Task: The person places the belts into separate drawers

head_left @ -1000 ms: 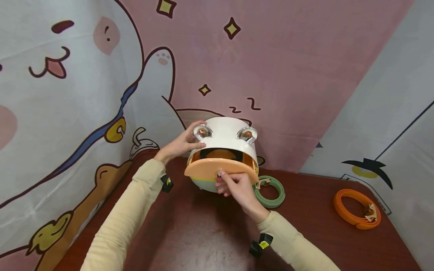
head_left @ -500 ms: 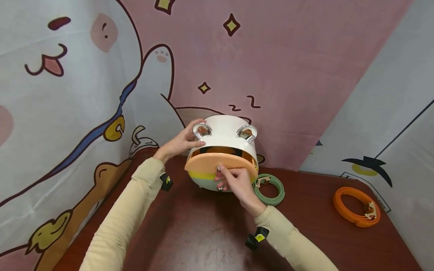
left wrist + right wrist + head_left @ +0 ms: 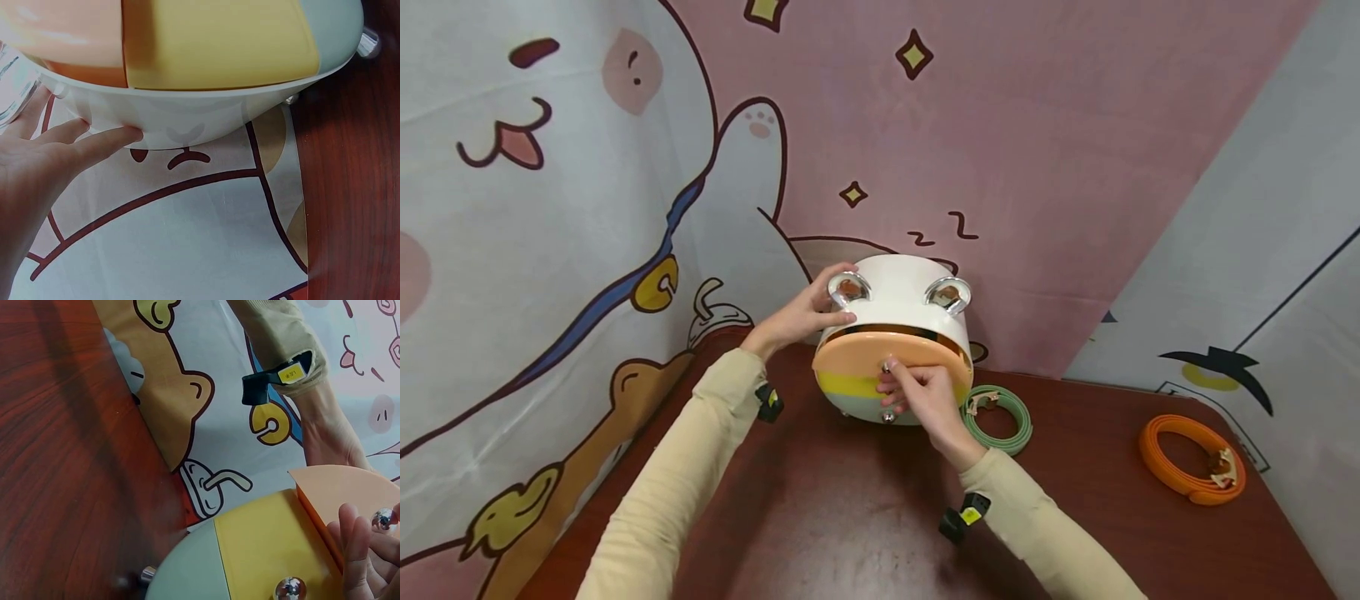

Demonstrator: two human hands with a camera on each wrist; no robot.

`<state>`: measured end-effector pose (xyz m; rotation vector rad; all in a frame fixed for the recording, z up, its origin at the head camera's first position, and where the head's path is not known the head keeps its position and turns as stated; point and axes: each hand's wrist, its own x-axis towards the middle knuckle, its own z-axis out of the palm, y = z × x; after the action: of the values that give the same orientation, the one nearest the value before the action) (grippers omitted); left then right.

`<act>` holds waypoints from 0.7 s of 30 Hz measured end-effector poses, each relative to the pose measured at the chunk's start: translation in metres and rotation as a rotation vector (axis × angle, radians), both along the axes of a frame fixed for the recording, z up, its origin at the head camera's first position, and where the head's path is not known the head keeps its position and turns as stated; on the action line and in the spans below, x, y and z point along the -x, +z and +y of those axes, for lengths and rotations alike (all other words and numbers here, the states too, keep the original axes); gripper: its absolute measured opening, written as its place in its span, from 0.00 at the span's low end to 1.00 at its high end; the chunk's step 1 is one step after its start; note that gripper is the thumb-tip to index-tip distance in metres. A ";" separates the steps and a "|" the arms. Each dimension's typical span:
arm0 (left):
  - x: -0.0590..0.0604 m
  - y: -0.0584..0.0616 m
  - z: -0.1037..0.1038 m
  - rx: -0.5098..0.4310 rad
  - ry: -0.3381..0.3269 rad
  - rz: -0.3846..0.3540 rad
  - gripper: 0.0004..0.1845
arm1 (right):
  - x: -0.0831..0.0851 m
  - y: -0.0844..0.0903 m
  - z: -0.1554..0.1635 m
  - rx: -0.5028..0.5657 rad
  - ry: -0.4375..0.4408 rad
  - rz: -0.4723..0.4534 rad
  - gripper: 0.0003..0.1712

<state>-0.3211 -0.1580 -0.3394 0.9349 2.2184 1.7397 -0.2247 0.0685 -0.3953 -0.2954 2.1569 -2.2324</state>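
Observation:
A small white drawer cabinet (image 3: 898, 292) with two silver ring-shaped eyes stands against the back wall. Its top orange drawer (image 3: 850, 352) juts slightly from the front, with a narrow dark gap above it. My right hand (image 3: 931, 402) pinches that drawer's round silver knob (image 3: 384, 520), thumb on top and the other fingers loosely bent below. Against the cabinet's left side my left hand (image 3: 801, 323) rests with extended fingers, steadying beside the left eye ring (image 3: 850, 289). Below lie a yellow drawer (image 3: 269, 544) and a grey-green drawer (image 3: 194, 569). The orange drawer's contents are hidden.
A coiled green belt (image 3: 1021, 427) lies just right of the cabinet. Farther right on the dark red-brown table (image 3: 850, 517) is a coiled orange belt (image 3: 1165, 473). Cartoon-printed cloth (image 3: 1000, 167) hangs behind and at both sides.
My right hand has moved the orange drawer inward, nearly closing the opening. The black coil seen inside earlier is now hidden, and more of the yellow drawer shows. My left hand stays put.

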 end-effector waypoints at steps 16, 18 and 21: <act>-0.002 0.001 0.001 -0.001 0.009 -0.021 0.40 | 0.011 0.003 0.000 -0.018 -0.048 0.032 0.23; -0.002 0.000 0.000 -0.010 0.005 -0.025 0.40 | 0.013 0.003 0.000 -0.020 -0.050 0.026 0.22; -0.001 0.000 0.001 -0.023 -0.001 -0.029 0.40 | 0.014 0.004 -0.001 -0.017 -0.051 0.019 0.21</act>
<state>-0.3197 -0.1575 -0.3391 0.9097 2.1841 1.7699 -0.2389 0.0678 -0.3917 -0.2656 2.2162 -2.2450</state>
